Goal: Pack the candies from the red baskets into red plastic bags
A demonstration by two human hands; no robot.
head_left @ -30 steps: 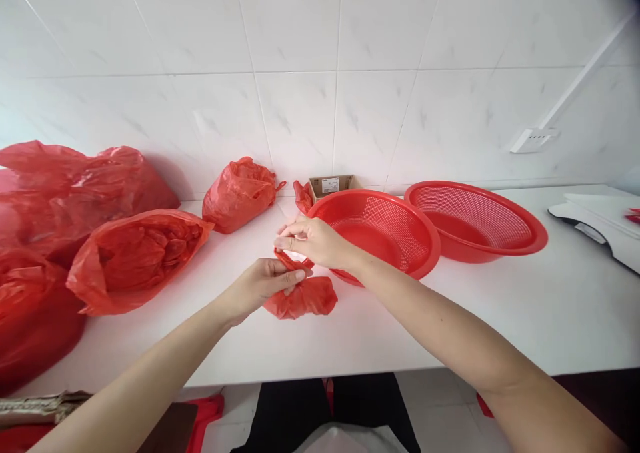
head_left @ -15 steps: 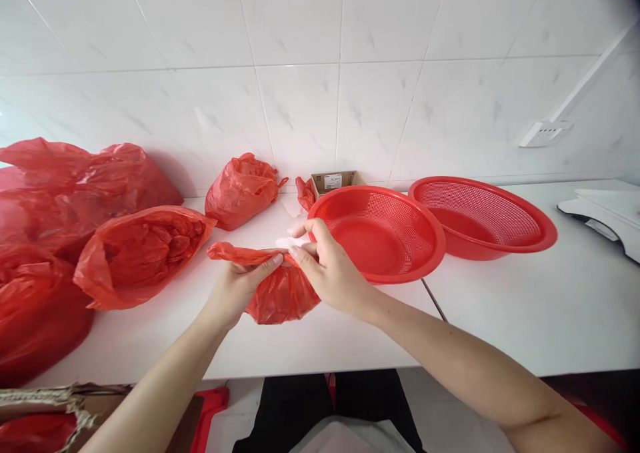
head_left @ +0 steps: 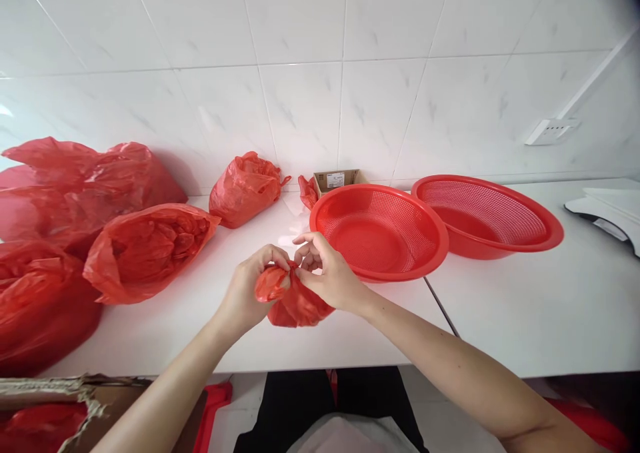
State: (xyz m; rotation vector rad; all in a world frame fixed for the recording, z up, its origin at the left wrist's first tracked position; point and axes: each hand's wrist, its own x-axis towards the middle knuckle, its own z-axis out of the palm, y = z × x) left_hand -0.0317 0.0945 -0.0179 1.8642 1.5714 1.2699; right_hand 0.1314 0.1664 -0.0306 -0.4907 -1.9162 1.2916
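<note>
Between my hands, at the front of the white table, is a small red plastic bag [head_left: 301, 306] with a gathered, twisted neck. My left hand [head_left: 254, 281] grips that neck from the left, with a loose flap of the bag hanging over its fingers. From the right, my right hand [head_left: 325, 272] pinches the neck with thumb and fingertips. The bag's contents are hidden. Just behind my right hand stands a red perforated plastic basin [head_left: 380, 240].
Red bags [head_left: 150, 253] crowd the left side, with one tied bag [head_left: 247, 190] near the wall. A second basin [head_left: 487, 216], a small cardboard box [head_left: 337, 178] and a white device resembling a scale [head_left: 607, 216] stand on the table [head_left: 540, 306]. Below left sits an open carton [head_left: 115, 406].
The bag's neck was stretched out to the left; now it is bunched and folded over. My left hand has turned and closed in towards my right hand, both pinching at the neck.
</note>
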